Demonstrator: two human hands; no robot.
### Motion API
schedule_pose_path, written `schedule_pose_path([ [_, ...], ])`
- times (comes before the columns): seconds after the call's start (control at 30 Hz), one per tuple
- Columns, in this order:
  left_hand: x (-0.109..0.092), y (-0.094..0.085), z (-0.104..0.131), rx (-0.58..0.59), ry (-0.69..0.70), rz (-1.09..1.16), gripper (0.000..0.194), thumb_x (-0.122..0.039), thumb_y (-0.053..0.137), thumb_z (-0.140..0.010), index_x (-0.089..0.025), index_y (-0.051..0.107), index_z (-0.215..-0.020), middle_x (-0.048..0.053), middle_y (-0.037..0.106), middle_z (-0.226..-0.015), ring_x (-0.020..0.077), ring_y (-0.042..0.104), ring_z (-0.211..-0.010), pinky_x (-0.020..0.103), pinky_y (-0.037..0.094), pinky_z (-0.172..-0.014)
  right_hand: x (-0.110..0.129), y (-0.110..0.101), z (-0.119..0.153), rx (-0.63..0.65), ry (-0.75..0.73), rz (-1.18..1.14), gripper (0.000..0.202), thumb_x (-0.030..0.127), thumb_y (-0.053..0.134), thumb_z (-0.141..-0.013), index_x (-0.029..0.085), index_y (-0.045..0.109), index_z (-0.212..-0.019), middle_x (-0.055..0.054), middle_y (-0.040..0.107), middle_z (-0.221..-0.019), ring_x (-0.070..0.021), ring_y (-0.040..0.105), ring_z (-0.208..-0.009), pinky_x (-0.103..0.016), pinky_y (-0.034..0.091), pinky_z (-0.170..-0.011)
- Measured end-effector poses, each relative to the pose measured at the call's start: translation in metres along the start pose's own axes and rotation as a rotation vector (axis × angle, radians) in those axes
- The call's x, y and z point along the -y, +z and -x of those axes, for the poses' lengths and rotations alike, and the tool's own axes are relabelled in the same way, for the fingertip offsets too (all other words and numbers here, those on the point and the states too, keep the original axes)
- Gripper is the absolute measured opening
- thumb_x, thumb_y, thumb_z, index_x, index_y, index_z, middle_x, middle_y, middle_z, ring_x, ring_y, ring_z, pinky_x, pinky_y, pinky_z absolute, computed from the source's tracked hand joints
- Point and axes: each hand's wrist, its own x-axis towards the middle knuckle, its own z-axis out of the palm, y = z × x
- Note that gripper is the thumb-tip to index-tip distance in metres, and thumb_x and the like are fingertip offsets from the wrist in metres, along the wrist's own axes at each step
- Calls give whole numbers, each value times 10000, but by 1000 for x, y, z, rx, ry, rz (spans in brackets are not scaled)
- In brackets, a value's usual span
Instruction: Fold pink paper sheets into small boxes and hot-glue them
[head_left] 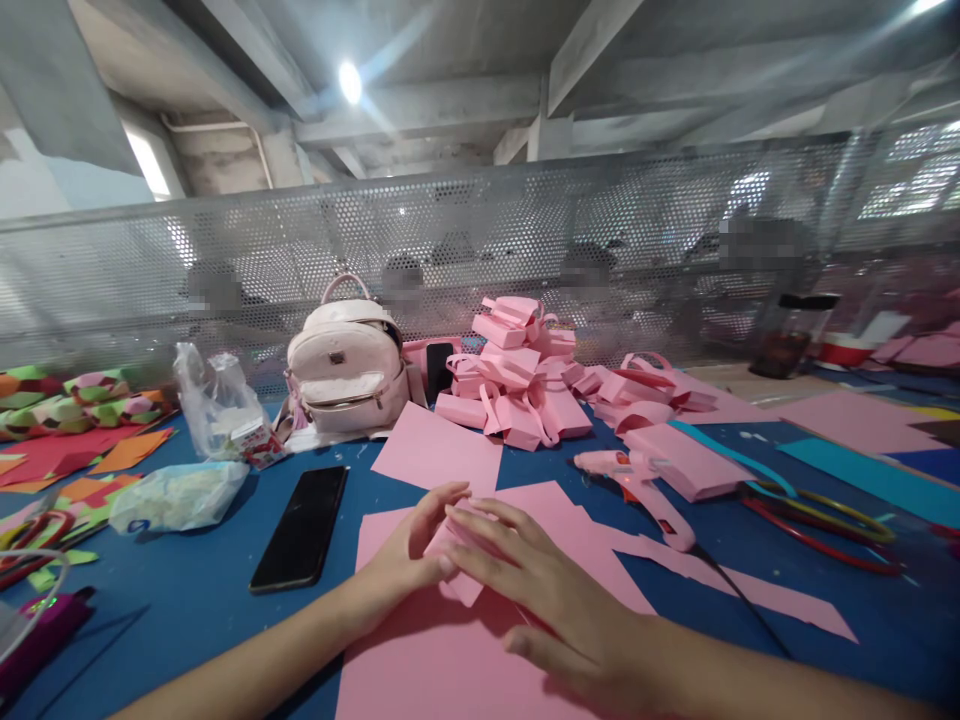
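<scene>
A small folded pink paper box (463, 588) sits between my two hands, low over the pink paper sheets (420, 660). My left hand (409, 555) closes round its left side, thumb at the near face and fingers behind. From the right, my right hand (551, 585) lays its fingers across the top of the box, with its thumb apart and lower down. The fingers cover much of the box. To the right of my hands lies a pink glue gun (637, 485), beside a pink paper strip (735, 575).
Behind are a heap of pink paper boxes (525, 370) and a pale backpack (349, 365). A black phone (301, 528) and a tissue pack (180, 497) lie left. Scissors (825, 520) are at right. A perforated metal screen (465, 230) stands across the back.
</scene>
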Motion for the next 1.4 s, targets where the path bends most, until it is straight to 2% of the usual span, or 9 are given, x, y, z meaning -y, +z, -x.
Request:
schedule_pose_path([
  [0.17,-1,1,-1,-10,2,13,856,-632,801,-742,-296,486,-1463,92,445,-1559,389,301,-1482,536,229,-1212,1,-1,-1,1,15,-12,625,625,336,-1031,313,342,-1573,-26,341,-1638,-239,284,-1510,-478,178,-1261],
  [0.3,-6,3,0,-12,1,-6,818,-618,787,-768,-297,494,-1462,81,456,-1560,378,282,-1493,529,185,-1227,-3,3,2,-50,39,9,571,586,325,-1047,346,351,-1564,-18,361,-1630,-247,267,-1517,-508,198,-1252],
  [0.43,-6,3,0,-33,12,-3,774,-575,804,-772,-306,520,-1440,65,458,-1564,369,258,-1506,520,153,-1237,-7,7,4,-85,52,14,557,567,307,-1056,361,318,-1574,-16,345,-1637,-247,250,-1524,-514,235,-1240],
  [0.63,-3,2,0,-22,12,14,741,-536,802,-789,-310,524,-1438,57,444,-1575,358,243,-1514,516,159,-1235,-9,8,3,-101,40,-3,547,536,320,-1066,349,310,-1579,-14,353,-1633,-227,237,-1526,-494,215,-1252],
  [1.13,-2,2,-1,-27,3,42,753,-545,808,-780,-301,527,-1435,68,463,-1558,357,256,-1509,503,172,-1227,-12,8,3,-114,28,-34,553,497,366,-1068,364,255,-1593,15,340,-1638,-210,233,-1522,-467,188,-1264],
  [1.4,1,0,-1,-12,17,33,745,-538,803,-789,-324,513,-1441,46,444,-1576,346,259,-1508,494,166,-1231,-7,5,1,-107,41,-44,556,503,340,-1072,346,253,-1598,0,369,-1625,-219,277,-1511,-463,206,-1260],
])
